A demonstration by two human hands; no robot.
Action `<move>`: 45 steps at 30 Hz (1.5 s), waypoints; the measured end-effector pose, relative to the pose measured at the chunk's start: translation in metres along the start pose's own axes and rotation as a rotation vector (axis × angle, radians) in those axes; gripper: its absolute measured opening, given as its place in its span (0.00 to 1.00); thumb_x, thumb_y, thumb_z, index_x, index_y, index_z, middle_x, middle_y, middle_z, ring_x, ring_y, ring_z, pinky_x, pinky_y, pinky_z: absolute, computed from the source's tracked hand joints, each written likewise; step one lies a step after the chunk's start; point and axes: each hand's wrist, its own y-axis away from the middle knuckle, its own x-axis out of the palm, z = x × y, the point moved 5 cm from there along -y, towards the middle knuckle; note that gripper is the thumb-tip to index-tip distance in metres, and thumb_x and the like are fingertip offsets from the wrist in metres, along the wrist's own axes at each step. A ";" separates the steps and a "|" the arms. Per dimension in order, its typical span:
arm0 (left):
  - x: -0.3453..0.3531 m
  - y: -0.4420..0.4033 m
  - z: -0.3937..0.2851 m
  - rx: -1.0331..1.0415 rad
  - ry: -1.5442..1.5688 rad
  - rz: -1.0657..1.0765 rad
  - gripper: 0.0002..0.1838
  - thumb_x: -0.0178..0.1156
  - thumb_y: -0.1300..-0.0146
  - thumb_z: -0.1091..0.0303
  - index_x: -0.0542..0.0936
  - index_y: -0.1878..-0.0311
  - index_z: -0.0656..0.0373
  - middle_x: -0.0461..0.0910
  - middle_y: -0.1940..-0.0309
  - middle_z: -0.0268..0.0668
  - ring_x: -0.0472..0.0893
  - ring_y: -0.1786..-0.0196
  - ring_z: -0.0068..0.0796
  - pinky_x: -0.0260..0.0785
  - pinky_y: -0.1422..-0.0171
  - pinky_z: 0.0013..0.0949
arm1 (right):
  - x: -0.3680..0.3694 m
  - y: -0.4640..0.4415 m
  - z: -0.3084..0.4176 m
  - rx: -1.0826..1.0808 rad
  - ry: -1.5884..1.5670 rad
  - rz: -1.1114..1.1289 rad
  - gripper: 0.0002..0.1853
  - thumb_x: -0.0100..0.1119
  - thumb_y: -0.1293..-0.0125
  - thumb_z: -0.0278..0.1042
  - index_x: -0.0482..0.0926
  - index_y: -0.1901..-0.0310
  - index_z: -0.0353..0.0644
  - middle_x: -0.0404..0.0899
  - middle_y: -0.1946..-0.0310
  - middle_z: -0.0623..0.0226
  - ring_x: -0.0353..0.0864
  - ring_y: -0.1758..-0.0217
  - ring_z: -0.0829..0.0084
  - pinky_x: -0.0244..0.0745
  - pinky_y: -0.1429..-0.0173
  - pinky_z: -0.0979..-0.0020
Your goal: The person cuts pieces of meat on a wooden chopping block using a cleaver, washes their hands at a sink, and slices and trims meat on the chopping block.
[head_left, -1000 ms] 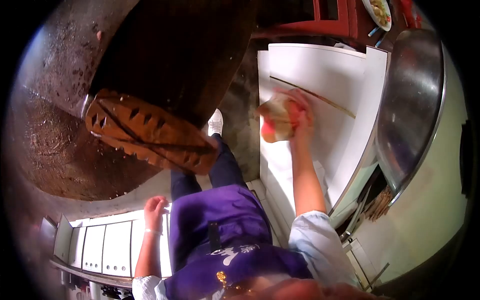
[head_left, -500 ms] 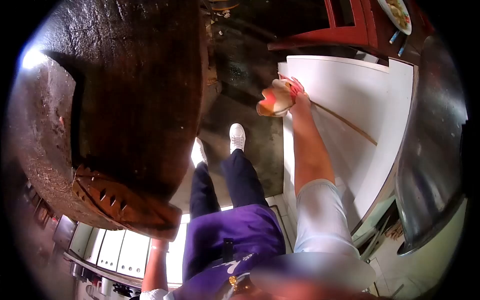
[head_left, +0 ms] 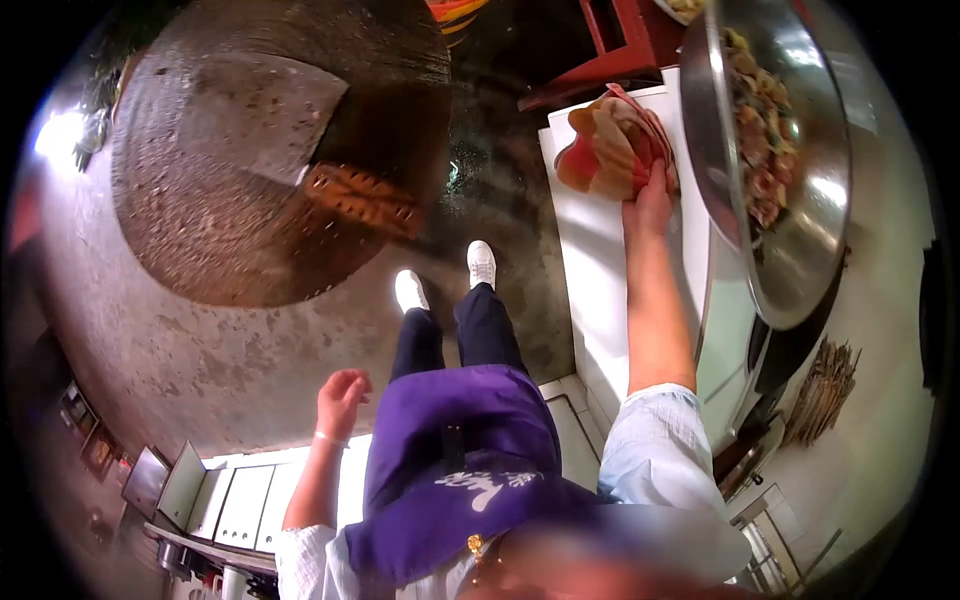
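Note:
My right hand (head_left: 652, 195) is closed on a patterned red, orange and cream cloth (head_left: 610, 150), held bunched above the white counter (head_left: 600, 250). Just right of it stands a wide steel bowl (head_left: 710, 150) with sliced meat (head_left: 765, 150) inside. My left hand (head_left: 343, 400) hangs in the air beside the purple apron (head_left: 460, 420), fingers loosely bent and nothing in them. Ahead of it, a cleaver (head_left: 255, 115) with a slotted wooden handle (head_left: 362, 200) lies flat on a round chopping block (head_left: 220, 240).
A red wooden frame (head_left: 640, 45) stands at the far side. On the right, a bundle of thin sticks (head_left: 820, 390) lies beyond the bowl. White cabinets (head_left: 240, 505) line the lower left, and grey floor (head_left: 510, 170) shows around my white shoes (head_left: 481, 265).
My right hand has moved the cloth rightward, nearer the bowl. The view has shifted, so the bowl's contents and the whole cleaver show. My left hand has come out from behind the cleaver handle.

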 end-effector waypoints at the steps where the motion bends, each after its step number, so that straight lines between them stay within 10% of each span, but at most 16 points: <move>1: -0.005 0.006 -0.004 0.016 0.004 -0.002 0.07 0.56 0.35 0.73 0.77 0.57 0.65 0.80 0.67 0.36 0.80 0.65 0.23 0.73 0.62 0.26 | -0.016 0.010 0.008 -0.038 0.047 -0.022 0.20 0.49 0.28 0.41 0.67 0.39 0.41 0.73 0.42 0.67 0.74 0.41 0.68 0.72 0.38 0.63; 3: -0.020 0.010 -0.012 0.050 -0.001 -0.005 0.08 0.57 0.36 0.73 0.77 0.57 0.66 0.81 0.67 0.37 0.80 0.65 0.24 0.74 0.63 0.26 | -0.040 0.047 0.010 -0.182 0.044 0.210 0.22 0.48 0.27 0.40 0.65 0.35 0.46 0.70 0.39 0.68 0.71 0.39 0.71 0.68 0.36 0.69; 6: -0.048 0.024 -0.023 0.076 0.008 -0.004 0.08 0.57 0.36 0.73 0.78 0.57 0.66 0.81 0.68 0.37 0.80 0.66 0.23 0.73 0.63 0.25 | -0.180 0.085 -0.037 0.012 -0.011 -0.020 0.30 0.55 0.32 0.44 0.61 0.30 0.49 0.67 0.35 0.67 0.67 0.35 0.66 0.65 0.34 0.66; 9: -0.061 0.036 -0.033 0.108 -0.029 0.035 0.06 0.57 0.34 0.71 0.78 0.59 0.61 0.81 0.68 0.33 0.80 0.66 0.21 0.73 0.65 0.25 | -0.343 0.174 -0.075 0.183 0.086 -0.225 0.21 0.63 0.38 0.46 0.77 0.46 0.46 0.79 0.51 0.64 0.79 0.52 0.63 0.78 0.51 0.63; 11: -0.066 0.044 -0.044 0.119 -0.055 0.039 0.07 0.57 0.36 0.71 0.78 0.58 0.64 0.81 0.69 0.35 0.80 0.67 0.22 0.73 0.66 0.24 | -0.412 0.267 -0.067 0.462 0.608 -0.673 0.18 0.61 0.38 0.43 0.78 0.50 0.44 0.81 0.56 0.62 0.81 0.56 0.64 0.78 0.53 0.65; 14: -0.072 0.039 -0.056 0.182 -0.064 0.067 0.08 0.57 0.37 0.72 0.78 0.58 0.65 0.81 0.70 0.36 0.79 0.72 0.22 0.71 0.69 0.23 | -0.416 0.373 -0.025 0.487 0.825 -0.484 0.14 0.51 0.40 0.31 0.78 0.56 0.32 0.81 0.57 0.56 0.80 0.53 0.64 0.77 0.49 0.66; 19: -0.055 0.042 -0.100 0.341 -0.037 0.176 0.07 0.58 0.37 0.72 0.78 0.60 0.66 0.79 0.73 0.36 0.77 0.74 0.21 0.68 0.71 0.23 | -0.385 0.452 -0.009 0.372 0.032 -0.165 0.15 0.48 0.33 0.29 0.74 0.46 0.39 0.78 0.50 0.56 0.80 0.50 0.63 0.77 0.47 0.64; 28: -0.012 0.056 -0.160 0.490 -0.154 0.323 0.03 0.57 0.37 0.74 0.77 0.63 0.64 0.78 0.74 0.35 0.72 0.77 0.20 0.63 0.75 0.22 | -0.383 0.481 0.103 -0.114 -0.018 -0.243 0.23 0.61 0.39 0.32 0.73 0.44 0.30 0.79 0.53 0.57 0.81 0.54 0.65 0.77 0.47 0.66; 32: -0.009 0.054 -0.170 0.476 -0.121 0.360 0.03 0.55 0.36 0.75 0.77 0.64 0.63 0.78 0.74 0.34 0.72 0.77 0.20 0.64 0.76 0.22 | -0.450 0.479 0.161 -0.263 0.266 -0.508 0.23 0.63 0.40 0.38 0.74 0.48 0.31 0.81 0.55 0.56 0.82 0.55 0.64 0.77 0.50 0.66; 34: -0.005 0.060 -0.173 0.475 -0.146 0.323 0.03 0.56 0.37 0.74 0.77 0.64 0.63 0.78 0.74 0.34 0.73 0.77 0.20 0.64 0.75 0.22 | -0.450 0.493 0.217 -0.372 0.965 -0.872 0.24 0.62 0.39 0.43 0.75 0.49 0.32 0.81 0.55 0.54 0.82 0.54 0.60 0.76 0.50 0.64; 41: 0.008 0.067 -0.224 0.599 -0.183 0.308 0.04 0.59 0.38 0.73 0.78 0.64 0.63 0.79 0.72 0.34 0.76 0.72 0.19 0.66 0.72 0.21 | -0.419 0.398 0.228 -0.390 1.017 -0.549 0.27 0.56 0.35 0.44 0.69 0.38 0.39 0.61 0.33 0.51 0.61 0.30 0.58 0.57 0.30 0.65; 45: 0.039 0.099 -0.294 0.659 -0.186 0.266 0.05 0.58 0.36 0.72 0.78 0.62 0.63 0.80 0.70 0.34 0.76 0.72 0.19 0.68 0.70 0.22 | -0.374 0.311 0.232 -0.714 1.213 -0.662 0.23 0.56 0.34 0.41 0.72 0.41 0.39 0.72 0.42 0.53 0.69 0.36 0.57 0.63 0.35 0.63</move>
